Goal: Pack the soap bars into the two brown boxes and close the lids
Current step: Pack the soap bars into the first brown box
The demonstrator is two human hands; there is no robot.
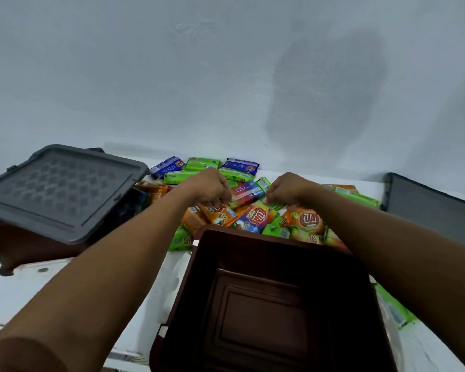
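Note:
A pile of wrapped soap bars (253, 210) in orange, green, blue and red wrappers lies on the white table, beyond an open, empty brown box (266, 304). At the left a second brown box (24, 248) carries a grey lid (59, 189) resting askew on it. My left hand (210, 187) reaches into the pile, fingers curled down on an orange soap bar (218, 213). My right hand (287, 189) is curled over the pile beside a multicoloured soap bar (255, 217); I cannot see whether it grips one.
A second grey lid (427, 210) leans at the right edge of the table. A white wall (226, 76) rises right behind the pile. More green soap bars (395, 312) lie to the right of the open box. The white table (24, 291) shows at front left.

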